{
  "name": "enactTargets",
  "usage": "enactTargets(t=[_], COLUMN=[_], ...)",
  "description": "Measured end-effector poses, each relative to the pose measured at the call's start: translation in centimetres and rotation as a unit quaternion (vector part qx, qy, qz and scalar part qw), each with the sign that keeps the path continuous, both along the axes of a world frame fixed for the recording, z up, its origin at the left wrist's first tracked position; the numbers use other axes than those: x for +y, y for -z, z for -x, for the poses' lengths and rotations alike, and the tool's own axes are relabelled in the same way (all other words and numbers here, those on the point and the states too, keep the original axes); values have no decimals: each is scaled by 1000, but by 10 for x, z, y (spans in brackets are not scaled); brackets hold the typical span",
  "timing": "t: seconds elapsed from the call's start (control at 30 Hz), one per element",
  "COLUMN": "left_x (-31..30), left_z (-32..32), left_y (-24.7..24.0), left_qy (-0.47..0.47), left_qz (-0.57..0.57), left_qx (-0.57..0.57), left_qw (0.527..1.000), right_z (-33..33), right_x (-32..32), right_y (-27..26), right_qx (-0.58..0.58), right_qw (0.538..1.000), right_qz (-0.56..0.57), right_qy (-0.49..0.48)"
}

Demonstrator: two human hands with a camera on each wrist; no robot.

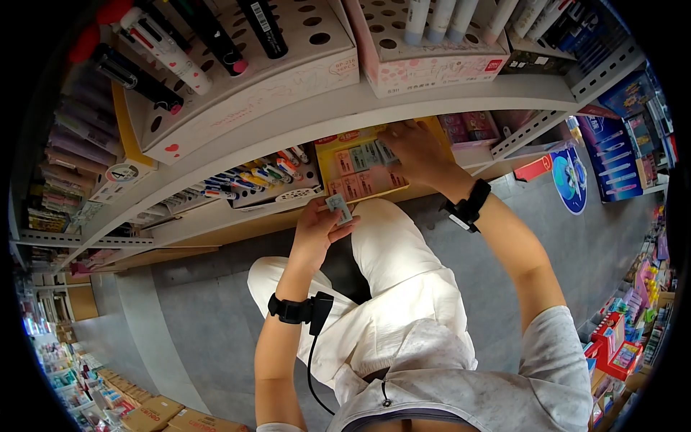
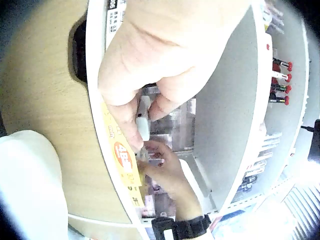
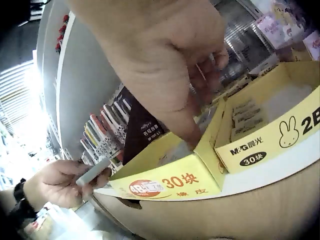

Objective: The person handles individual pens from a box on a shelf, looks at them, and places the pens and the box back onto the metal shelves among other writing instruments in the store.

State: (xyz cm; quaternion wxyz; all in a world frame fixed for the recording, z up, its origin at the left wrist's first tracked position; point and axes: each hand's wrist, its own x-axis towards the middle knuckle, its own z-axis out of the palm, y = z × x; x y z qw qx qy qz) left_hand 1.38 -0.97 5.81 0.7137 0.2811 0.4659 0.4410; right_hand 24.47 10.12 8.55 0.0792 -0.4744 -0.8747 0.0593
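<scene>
My left hand [image 1: 314, 229] pinches a small pale grey-green eraser [image 1: 338, 209] between thumb and fingers, in front of the lower shelf. Seen from the left wrist, the eraser [image 2: 143, 119] is edge-on between the fingertips. My right hand [image 1: 419, 155] reaches into the far right part of a yellow box [image 1: 327, 160] holding pink and grey erasers [image 1: 353, 186] in rows. In the right wrist view its thumb [image 3: 187, 127] dips into the box marked 30块 [image 3: 200, 175], apart from the other fingers; no eraser shows between them.
A second yellow box [image 3: 270, 150] with a rabbit print stands beside the first. Left of the boxes is a rack of pens [image 1: 263, 173]. The upper shelf [image 1: 288, 122] overhangs the reaching hand, with pen display boxes [image 1: 281, 93] on it. Grey floor [image 1: 209, 309] lies below.
</scene>
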Motion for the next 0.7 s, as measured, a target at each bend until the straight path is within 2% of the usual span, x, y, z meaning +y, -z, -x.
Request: enactTargets(t=[0.2, 0.53, 0.6, 0.7], left_x=[1, 1, 1, 1], left_z=[1, -2, -1, 1], left_y=[5, -7, -8, -1], left_qy=[-7, 23, 30, 49], left_qz=[-5, -4, -8, -23], left_qx=[-50, -41, -51, -82], left_qw=[999, 999, 998, 995], right_z=[4, 2, 3, 2], right_x=[2, 7, 8, 9], right_y=[4, 11, 8, 3], right_qx=[-80, -58, -101, -106], right_qw=[996, 994, 992, 993], right_qz=[-44, -83, -62, -11], right_qy=[-15, -46, -48, -47])
